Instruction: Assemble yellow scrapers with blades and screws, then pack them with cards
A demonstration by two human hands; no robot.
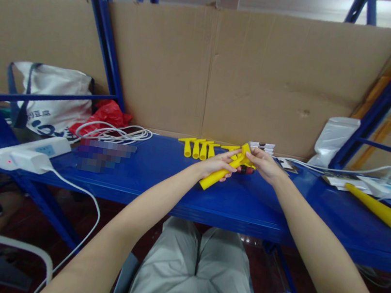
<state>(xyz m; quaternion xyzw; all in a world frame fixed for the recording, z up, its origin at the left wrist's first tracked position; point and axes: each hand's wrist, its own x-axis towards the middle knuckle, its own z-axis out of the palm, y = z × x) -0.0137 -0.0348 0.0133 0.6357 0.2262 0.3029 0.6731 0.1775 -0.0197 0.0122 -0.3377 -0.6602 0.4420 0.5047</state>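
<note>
My left hand [214, 165] is closed around a yellow plastic handle-like piece [211, 180], a tube that slants from lower left up to a wider head. My right hand [265, 165] pinches the piece at its upper end with thumb and fingers. Several similar yellow T-shaped pieces [197, 149] stand in a row just left of my hands, and another yellow piece [230, 147] shows partly behind my left hand. A red and black object [246, 170] lies beneath the held piece, mostly covered, so its kind is unclear.
A blue metal shelf [154, 179] serves as the worktop, backed by cardboard [264, 78]. To the left are a power strip [32, 154], coiled white cable [124, 133], a red bag [106, 116] and a cloth bag [56, 96]. A long yellow object [380, 209] lies right.
</note>
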